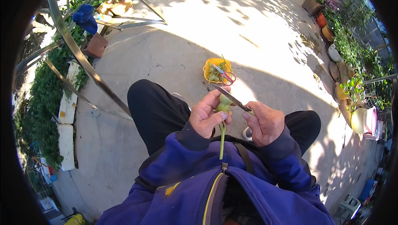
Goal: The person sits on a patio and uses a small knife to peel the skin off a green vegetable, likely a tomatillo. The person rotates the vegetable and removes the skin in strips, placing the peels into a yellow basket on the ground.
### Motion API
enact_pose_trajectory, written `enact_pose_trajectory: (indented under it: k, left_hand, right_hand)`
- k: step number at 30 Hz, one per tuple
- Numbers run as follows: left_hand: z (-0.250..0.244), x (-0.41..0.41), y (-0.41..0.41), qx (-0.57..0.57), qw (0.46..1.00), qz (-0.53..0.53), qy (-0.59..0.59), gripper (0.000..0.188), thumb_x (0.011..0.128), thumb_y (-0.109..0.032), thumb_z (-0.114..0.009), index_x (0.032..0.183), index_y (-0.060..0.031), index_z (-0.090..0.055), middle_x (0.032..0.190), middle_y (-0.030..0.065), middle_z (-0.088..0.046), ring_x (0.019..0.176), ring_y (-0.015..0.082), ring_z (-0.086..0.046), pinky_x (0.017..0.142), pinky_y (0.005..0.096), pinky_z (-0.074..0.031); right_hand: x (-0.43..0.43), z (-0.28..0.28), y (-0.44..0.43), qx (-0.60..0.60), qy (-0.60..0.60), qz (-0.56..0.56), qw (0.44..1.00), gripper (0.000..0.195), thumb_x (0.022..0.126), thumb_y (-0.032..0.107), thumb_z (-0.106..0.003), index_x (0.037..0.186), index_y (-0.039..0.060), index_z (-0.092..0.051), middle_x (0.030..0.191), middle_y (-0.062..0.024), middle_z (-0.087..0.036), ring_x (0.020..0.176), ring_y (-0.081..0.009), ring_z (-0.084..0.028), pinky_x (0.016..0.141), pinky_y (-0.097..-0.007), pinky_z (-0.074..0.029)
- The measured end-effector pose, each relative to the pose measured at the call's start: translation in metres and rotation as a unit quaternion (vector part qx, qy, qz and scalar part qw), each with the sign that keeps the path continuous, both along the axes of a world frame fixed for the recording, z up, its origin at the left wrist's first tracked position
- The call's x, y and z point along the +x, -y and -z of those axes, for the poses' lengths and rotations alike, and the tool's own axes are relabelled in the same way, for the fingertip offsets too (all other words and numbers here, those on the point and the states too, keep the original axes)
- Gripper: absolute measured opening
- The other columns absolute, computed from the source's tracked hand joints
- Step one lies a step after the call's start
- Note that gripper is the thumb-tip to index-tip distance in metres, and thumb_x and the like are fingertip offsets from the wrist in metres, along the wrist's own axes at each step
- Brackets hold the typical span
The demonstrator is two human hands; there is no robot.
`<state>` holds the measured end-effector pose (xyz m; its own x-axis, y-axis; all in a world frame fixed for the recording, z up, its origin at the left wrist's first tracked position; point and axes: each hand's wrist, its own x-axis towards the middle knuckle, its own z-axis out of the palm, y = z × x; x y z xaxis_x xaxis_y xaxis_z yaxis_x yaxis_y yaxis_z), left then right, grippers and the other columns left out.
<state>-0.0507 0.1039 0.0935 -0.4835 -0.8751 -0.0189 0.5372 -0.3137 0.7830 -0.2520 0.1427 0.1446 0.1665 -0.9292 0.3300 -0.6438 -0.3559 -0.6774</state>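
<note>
My left hand [209,113] grips a small pale-green gourd [224,104] whose long green stem hangs down towards my jacket. In my right hand [264,122] is the handle of a knife [233,98]. Its blade lies across the upper end of the gourd, slanting up to the left. Just beyond my hands, a yellow plastic basket [205,69] on the ground holds several green pieces of plant or fruit [214,75]. Scissors with red handles [227,77] lie on top of them, their handles over the basket's near right rim.
My bent knees flank the hands. At the left, a curved metal frame [80,60] stands near white planter boxes [67,147], with a blue cloth [84,18] on it. Potted plants [343,91] line the right side. The floor is concrete [174,57], partly sunlit.
</note>
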Motion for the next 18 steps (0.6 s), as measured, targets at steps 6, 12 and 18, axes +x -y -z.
enact_pose_trajectory:
  k: [6,12,18]
  left_hand:
    - [-0.004,0.003,0.000,0.004,0.999,0.004,0.031,0.060,0.095,0.000,-0.061,0.151,0.0016,-0.040,0.121,0.0133,-0.066,0.081,0.0120,-0.061,0.075,0.0272,-0.054]
    - [0.000,0.005,-0.001,-0.016,0.999,-0.013,0.045,0.054,0.093,0.005,-0.063,0.145,0.0013,-0.049,0.114,0.0100,-0.068,0.077,0.0094,-0.058,0.070,0.0246,-0.052]
    - [0.009,0.002,-0.002,-0.006,0.995,-0.044,0.095,0.052,0.093,0.003,-0.065,0.143,0.0016,-0.051,0.110,0.0165,-0.071,0.065,0.0105,-0.059,0.059,0.0240,-0.050]
  right_hand:
    - [0.004,-0.003,-0.002,0.050,-0.049,-0.054,0.996,0.019,0.087,0.006,-0.068,0.105,-0.0001,-0.065,0.084,-0.0187,-0.067,0.067,-0.0377,-0.067,0.059,-0.0405,-0.051]
    - [0.003,0.000,0.000,0.090,-0.034,-0.065,0.993,0.019,0.087,0.006,-0.069,0.104,-0.0002,-0.065,0.082,-0.0182,-0.066,0.063,-0.0372,-0.066,0.057,-0.0417,-0.051]
    - [0.010,0.008,-0.001,0.031,-0.129,-0.025,0.991,0.021,0.086,0.007,-0.070,0.106,0.0025,-0.064,0.083,-0.0173,-0.067,0.066,-0.0369,-0.066,0.058,-0.0421,-0.052]
